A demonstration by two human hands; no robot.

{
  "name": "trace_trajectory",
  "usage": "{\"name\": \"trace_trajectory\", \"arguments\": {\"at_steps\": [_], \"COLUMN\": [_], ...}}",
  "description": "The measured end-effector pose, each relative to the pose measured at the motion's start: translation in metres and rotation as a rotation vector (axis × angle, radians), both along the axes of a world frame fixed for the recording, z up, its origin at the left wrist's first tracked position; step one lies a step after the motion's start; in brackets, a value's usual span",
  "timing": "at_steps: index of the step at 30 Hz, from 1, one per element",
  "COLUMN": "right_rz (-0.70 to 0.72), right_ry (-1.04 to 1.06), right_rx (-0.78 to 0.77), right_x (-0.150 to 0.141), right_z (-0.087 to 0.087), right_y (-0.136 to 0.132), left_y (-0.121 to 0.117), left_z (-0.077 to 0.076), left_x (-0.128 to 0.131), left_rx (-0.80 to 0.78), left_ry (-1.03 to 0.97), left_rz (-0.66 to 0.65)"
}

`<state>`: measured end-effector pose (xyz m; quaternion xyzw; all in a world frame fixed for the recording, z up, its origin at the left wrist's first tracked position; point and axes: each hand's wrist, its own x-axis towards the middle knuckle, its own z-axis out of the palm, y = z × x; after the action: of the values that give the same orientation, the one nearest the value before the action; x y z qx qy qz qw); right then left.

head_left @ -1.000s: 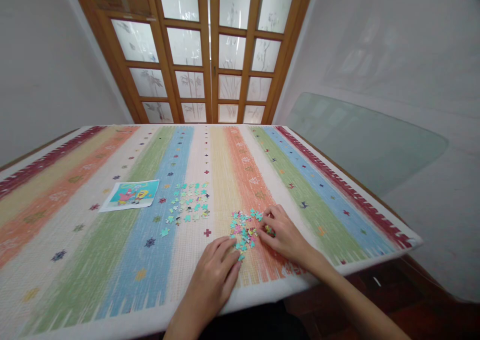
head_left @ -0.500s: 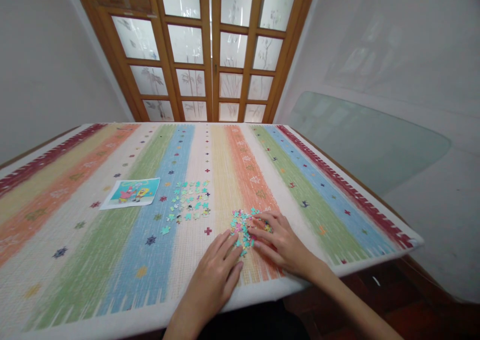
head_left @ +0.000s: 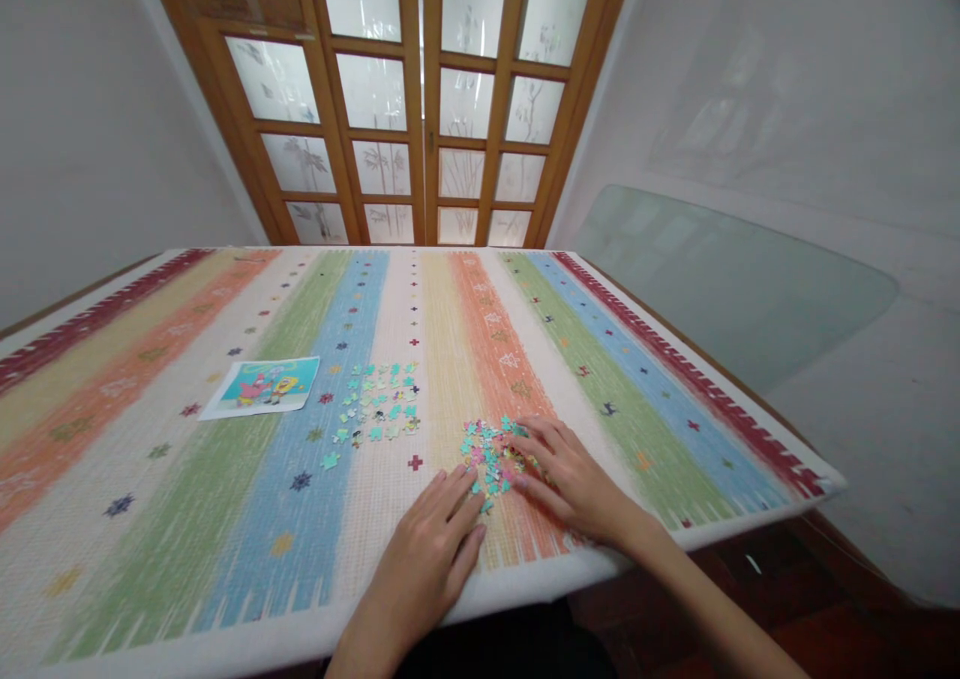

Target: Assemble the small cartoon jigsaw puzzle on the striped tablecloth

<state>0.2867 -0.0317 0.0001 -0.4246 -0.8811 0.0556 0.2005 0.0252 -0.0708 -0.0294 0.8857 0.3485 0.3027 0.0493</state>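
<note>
One loose heap of small cardboard jigsaw pieces (head_left: 489, 455), turquoise, pink and yellow, lies just below and right of the frame's centre, directly between the two hands. The left hand (head_left: 429, 541) sits at its lower left, palm down, its fingers stretched long and only slightly bent, their tips at the heap's near left edge; it shows nothing in its grasp. The right hand (head_left: 571, 477) comes in from the lower right and is the nearer of the two, its loosely curved, parted fingers reaching over the heap's right side. No piece is visibly pinched there, though I cannot tell what lies beneath the fingers.

The heap has no clear long axis: the visible part is broad at the top and tapers toward the bottom of the frame, and the right hand covers its right margin.

Up and to the left of the heap, well apart from it, a block of mostly turquoise and pale green jigsaw pieces (head_left: 391, 411) lies spread in rough rows, beyond the left hand's fingertips. Left of that block, a white-bordered paper picture of cartoon figures (head_left: 264, 387) lies slightly askew on the table covered in a striped, multicoloured cloth (head_left: 240, 519).
</note>
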Motion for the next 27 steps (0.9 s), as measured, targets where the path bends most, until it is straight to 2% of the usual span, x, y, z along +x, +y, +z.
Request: {"name": "trace_trajectory", "arguments": {"at_steps": [4, 8, 14, 21, 27], "right_rz": [-0.026, 0.018, 0.065, 0.151, 0.163], "right_ry": [-0.026, -0.065, -0.087, -0.128, -0.164], "right_rx": [-0.044, -0.101, -0.162, -0.206, -0.22], "right_x": [0.01, 0.009, -0.001, -0.018, -0.031], "right_z": [-0.008, -0.014, -0.008, 0.001, -0.003], "right_y": [0.001, 0.0, -0.001, 0.01, 0.023], "left_y": [-0.001, -0.002, -0.003, -0.005, -0.006], "left_z": [0.003, 0.008, 0.01, 0.014, 0.018], "left_x": [-0.001, -0.001, 0.001, -0.001, -0.002], "left_rx": [0.014, 0.003, -0.005, 0.075, 0.053], "left_ry": [0.005, -0.023, -0.046, -0.211, -0.278], "left_rz": [-0.031, -0.037, -0.031, 0.017, 0.05]}}
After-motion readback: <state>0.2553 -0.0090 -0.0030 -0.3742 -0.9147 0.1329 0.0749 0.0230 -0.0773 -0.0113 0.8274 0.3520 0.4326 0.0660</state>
